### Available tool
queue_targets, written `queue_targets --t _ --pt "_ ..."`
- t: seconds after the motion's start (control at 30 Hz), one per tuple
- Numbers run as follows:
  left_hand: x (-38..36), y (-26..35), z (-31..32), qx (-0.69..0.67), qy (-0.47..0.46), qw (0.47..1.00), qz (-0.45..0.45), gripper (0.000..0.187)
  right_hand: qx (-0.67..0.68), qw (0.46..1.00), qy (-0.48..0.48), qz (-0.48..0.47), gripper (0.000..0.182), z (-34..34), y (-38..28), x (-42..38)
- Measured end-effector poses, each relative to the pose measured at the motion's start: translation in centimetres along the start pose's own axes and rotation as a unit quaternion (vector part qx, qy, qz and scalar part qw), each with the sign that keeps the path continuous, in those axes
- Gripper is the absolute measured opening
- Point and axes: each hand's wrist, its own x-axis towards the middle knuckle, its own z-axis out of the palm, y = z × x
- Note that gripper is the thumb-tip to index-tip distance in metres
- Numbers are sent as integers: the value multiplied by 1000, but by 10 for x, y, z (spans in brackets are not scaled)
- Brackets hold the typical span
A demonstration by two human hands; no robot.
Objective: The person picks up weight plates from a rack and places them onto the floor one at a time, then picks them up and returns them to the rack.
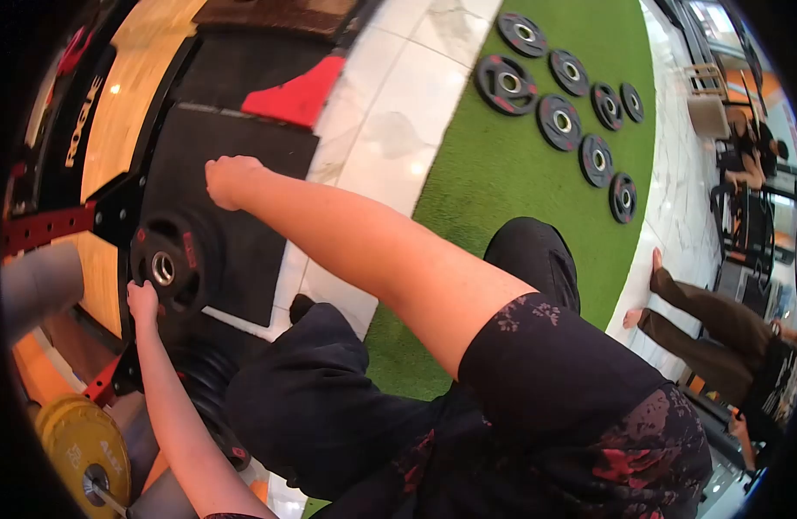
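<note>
A black weight plate (178, 277) with red lettering and a metal centre ring lies on the black mat, with at least one more plate beneath it. My left hand (142, 303) is at its near-left rim, fingers closed against the edge; their undersides are hidden. Above the mat, to the upper right of that plate and apart from it, my right hand (232, 180) is curled into a loose fist. Its palm faces away and nothing sticks out of it. More dark plates (199, 381) are stacked beside my left forearm.
Several weight plates (559, 121) lie spread over green turf (468, 182). A red wedge-shaped piece (296, 93) rests at the mat's edge. A red rack beam (48, 229) and a yellow plate (83, 450) on a bar stand at left. Another person (719, 337) stands barefoot at right.
</note>
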Motion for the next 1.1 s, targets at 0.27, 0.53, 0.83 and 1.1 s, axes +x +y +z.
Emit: queue_targets --t 0.27,0.53,0.83,1.1 --pt "-211 274 31 -183 -86 961 191 48 -39 988 93 117 37 -122 216 -152" --pt "-402 497 62 -167 -213 901 339 47 -70 959 152 231 61 -268 379 -321" --pt "-413 624 181 -85 -286 801 519 46 -100 921 211 312 60 -306 470 -356" --pt "-348 646 278 -56 -265 780 564 40 87 886 233 390 75 -246 533 -272"
